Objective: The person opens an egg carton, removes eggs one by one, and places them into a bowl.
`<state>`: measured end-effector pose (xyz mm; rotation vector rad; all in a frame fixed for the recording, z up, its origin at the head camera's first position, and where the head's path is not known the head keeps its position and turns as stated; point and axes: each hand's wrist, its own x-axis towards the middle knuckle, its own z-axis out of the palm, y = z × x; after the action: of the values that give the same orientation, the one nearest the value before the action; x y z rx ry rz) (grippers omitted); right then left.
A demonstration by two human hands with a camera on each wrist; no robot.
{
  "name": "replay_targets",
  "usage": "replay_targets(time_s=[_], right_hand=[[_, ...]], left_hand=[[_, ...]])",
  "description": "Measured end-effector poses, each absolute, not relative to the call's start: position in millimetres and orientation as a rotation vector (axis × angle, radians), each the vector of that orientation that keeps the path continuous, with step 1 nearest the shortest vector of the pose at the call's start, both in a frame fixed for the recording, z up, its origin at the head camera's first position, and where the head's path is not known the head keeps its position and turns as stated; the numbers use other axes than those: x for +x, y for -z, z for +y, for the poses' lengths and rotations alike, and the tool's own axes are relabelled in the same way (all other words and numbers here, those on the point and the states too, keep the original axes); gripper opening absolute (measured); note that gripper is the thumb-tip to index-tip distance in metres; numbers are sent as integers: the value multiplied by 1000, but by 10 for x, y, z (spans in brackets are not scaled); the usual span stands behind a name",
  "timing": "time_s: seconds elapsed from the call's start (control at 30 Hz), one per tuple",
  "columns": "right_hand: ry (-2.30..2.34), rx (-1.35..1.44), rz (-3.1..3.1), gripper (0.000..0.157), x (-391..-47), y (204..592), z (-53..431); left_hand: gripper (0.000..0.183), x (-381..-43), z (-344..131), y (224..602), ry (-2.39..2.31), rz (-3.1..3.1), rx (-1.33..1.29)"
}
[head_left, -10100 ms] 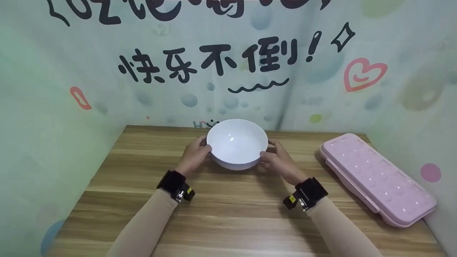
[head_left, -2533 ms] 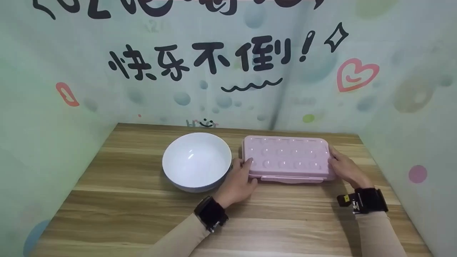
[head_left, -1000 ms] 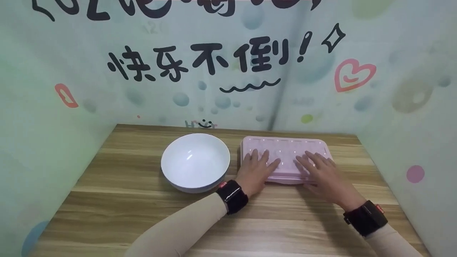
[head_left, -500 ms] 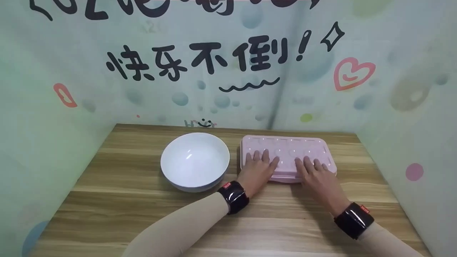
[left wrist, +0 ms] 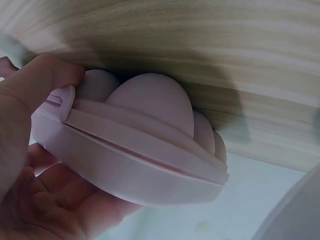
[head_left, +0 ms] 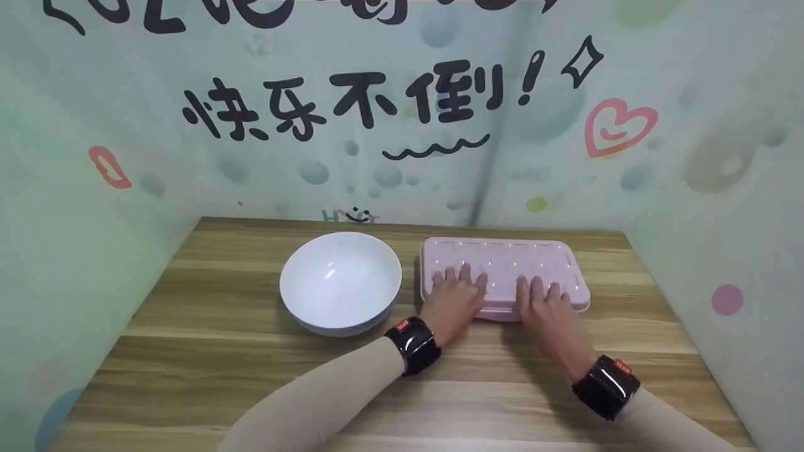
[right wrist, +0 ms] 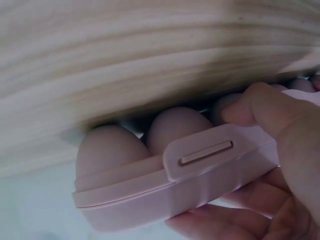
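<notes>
A pink egg box [head_left: 502, 251] with a bumpy lid lies lengthwise on the wooden table. My left hand [head_left: 452, 309] grips its front edge near the left end, fingers over the lid. In the left wrist view the thumb sits by the end of the latch [left wrist: 66, 105]. Further right, my right hand [head_left: 556, 329] holds the same edge the same way. The right wrist view shows that thumb under the edge beside the slotted front clip [right wrist: 200, 154], which lies across the seam. Rounded egg cups bulge from the base. Lid and base lie together along the seam.
A large bowl [head_left: 341, 282], white inside and bluish grey outside, stands left of the egg box, close to my left wrist. A printed cloth backdrop [head_left: 389, 182] rises behind the table [head_left: 207, 351] and along both sides.
The bowl, earlier in both hands, stands at the left. The egg box was turned straight and brought beside it. My hands left its ends for its front edge; the right hand slid left.
</notes>
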<state>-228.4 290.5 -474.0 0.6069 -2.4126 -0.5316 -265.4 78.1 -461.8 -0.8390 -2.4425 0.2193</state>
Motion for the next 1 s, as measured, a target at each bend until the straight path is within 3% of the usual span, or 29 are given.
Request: replay_targets(time_s=[0.57,0.8,1.0], right_hand=[[490,593,-2397,35,-2266,4805,2854],[422,655,-2404,40,-2269,4743,2908],[466,666,-2468,41,-2206,4728,2920]], left_hand=[[37,-2577,784,4603,-159,-2531,-837],[80,-2590,764,4469,-128,-2702,-953],[80,-2541,747,4454,-94,-2718,-966]])
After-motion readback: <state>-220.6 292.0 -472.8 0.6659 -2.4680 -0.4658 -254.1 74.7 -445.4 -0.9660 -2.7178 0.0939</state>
